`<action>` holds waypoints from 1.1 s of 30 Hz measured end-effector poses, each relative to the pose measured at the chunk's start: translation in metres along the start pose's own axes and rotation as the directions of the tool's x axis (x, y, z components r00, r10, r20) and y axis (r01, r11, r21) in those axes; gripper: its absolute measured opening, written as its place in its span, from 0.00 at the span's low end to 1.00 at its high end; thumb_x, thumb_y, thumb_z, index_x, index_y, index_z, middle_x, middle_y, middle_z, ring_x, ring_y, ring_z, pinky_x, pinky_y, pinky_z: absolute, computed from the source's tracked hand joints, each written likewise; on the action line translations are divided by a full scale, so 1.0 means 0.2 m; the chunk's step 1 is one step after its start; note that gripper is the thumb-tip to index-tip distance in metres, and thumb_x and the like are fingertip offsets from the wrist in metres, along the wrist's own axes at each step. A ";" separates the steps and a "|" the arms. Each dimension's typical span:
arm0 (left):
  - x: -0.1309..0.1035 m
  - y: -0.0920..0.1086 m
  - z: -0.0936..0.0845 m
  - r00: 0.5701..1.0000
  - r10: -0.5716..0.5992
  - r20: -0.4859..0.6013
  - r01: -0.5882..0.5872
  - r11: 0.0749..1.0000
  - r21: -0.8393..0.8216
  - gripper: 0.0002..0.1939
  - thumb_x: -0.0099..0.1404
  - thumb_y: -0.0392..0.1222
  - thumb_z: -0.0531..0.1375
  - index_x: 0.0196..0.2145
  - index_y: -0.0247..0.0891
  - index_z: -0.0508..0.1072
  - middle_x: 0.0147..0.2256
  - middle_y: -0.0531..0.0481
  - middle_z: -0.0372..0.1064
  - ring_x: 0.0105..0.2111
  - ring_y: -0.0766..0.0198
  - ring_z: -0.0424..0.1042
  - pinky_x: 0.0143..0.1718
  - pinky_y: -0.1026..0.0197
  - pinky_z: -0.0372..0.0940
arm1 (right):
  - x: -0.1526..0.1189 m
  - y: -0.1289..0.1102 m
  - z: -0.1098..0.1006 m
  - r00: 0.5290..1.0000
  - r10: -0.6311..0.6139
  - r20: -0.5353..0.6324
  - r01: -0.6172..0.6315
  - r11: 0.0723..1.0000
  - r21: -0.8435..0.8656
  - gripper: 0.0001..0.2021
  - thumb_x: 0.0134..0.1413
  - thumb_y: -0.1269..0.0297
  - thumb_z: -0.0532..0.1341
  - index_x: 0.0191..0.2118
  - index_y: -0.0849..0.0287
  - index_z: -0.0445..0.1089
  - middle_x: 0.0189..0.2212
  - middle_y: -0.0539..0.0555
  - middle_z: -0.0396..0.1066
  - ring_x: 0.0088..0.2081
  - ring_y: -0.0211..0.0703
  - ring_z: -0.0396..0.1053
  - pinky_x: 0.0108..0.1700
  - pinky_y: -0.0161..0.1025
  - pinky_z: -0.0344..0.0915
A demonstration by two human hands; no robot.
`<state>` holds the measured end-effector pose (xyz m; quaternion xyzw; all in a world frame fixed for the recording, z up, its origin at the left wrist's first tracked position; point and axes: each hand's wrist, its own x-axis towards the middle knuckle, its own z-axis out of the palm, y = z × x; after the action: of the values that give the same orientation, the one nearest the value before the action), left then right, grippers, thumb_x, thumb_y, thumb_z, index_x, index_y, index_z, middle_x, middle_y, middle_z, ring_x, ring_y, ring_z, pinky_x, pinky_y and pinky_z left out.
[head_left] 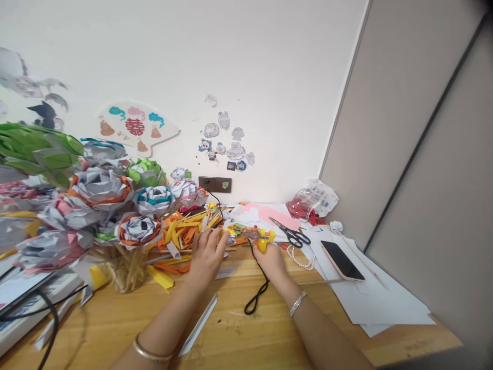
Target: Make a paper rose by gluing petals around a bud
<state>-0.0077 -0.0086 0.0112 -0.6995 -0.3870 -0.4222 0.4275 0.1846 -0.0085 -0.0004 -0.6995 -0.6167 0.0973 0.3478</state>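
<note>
The right hand (271,263) curls round the glue gun (265,239), likely to steady it; left of that, the left hand (208,253) half-bends, maybe holding something, I can't tell.

Paper flowers (100,187) stand left of the glue gun (265,238), scissors (288,233) right, a phone (342,260) on sheets (385,306) farther right.

White wall (277,72) with a brown socket (223,185); grey panelling (396,103) at right; wooden table (239,344) below.

Wooden table (246,344), orange and yellow paper strips (185,234), looped black cord (256,295), white sheets (385,306), bead strand (302,266)
</note>
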 end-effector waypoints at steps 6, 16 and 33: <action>0.01 0.01 -0.03 0.998 0.047 0.031 -0.048 0.998 0.046 0.12 0.63 0.32 0.54 0.44 0.37 0.72 0.41 0.41 0.72 0.45 0.52 0.65 0.48 0.51 0.55 | 0.00 -0.01 -0.01 1.000 0.006 0.009 -0.006 1.000 -0.008 0.12 0.51 0.58 0.58 0.34 0.60 0.74 0.31 0.58 0.76 0.34 0.44 0.72 0.29 0.31 0.58; 0.03 0.00 -0.03 0.999 0.029 0.014 -0.030 0.996 0.085 0.11 0.62 0.33 0.56 0.42 0.36 0.73 0.40 0.41 0.73 0.42 0.52 0.66 0.46 0.52 0.55 | 0.00 0.00 -0.01 1.000 -0.011 0.026 0.011 1.000 0.008 0.13 0.53 0.56 0.56 0.36 0.57 0.74 0.32 0.56 0.76 0.35 0.44 0.73 0.31 0.32 0.58; 0.02 0.00 -0.03 0.999 -0.021 0.024 0.020 0.999 0.027 0.13 0.62 0.33 0.55 0.44 0.39 0.72 0.42 0.40 0.72 0.45 0.52 0.65 0.48 0.52 0.54 | 0.02 0.01 0.00 1.000 -0.001 0.011 0.000 1.000 0.019 0.14 0.52 0.56 0.56 0.35 0.59 0.74 0.30 0.55 0.76 0.33 0.43 0.73 0.30 0.31 0.59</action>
<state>-0.0084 -0.0130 0.0161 -0.6949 -0.4049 -0.4126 0.4277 0.1877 -0.0049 0.0000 -0.6954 -0.6178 0.1070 0.3510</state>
